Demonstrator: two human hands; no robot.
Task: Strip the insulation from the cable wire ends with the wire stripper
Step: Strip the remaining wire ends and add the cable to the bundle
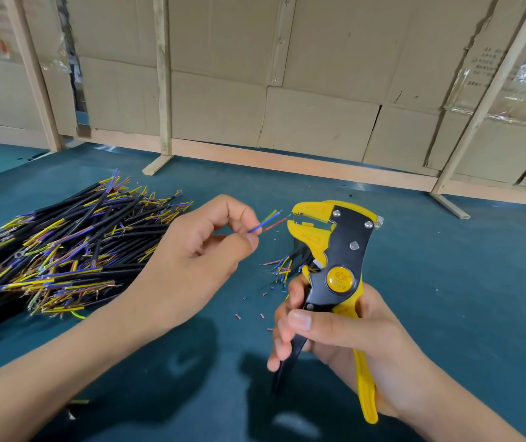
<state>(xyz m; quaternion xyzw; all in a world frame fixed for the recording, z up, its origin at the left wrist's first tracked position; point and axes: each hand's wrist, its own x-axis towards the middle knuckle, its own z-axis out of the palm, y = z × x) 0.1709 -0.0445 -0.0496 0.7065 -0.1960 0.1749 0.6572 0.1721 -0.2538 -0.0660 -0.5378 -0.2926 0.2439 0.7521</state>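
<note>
Two hands worked above the teal desk (446, 266). Nearest, the right hand (344, 339) was wrapped round the handles of the yellow-and-black wire stripper (335, 250), thumb across the front, fingers curled on the black handle; the tool stood upright with its jaws pointing left and slightly parted. Just left of it, the left hand (198, 247) pinched a cable's wire ends (266, 222) between thumb and fingertips — a blue, a yellow-green and a red strand fanned toward the jaws, the red tip just at their mouth. Small cut bits of insulation (263, 295) lay scattered on the desk between the hands, and a short bunch of cables (282, 264) lay behind the stripper. Farther left sat a large heap of black cables (64, 250) with coloured, fraying ends. Beyond — a wall of cardboard panels (319, 90) braced by wooden posts (162, 74).
</note>
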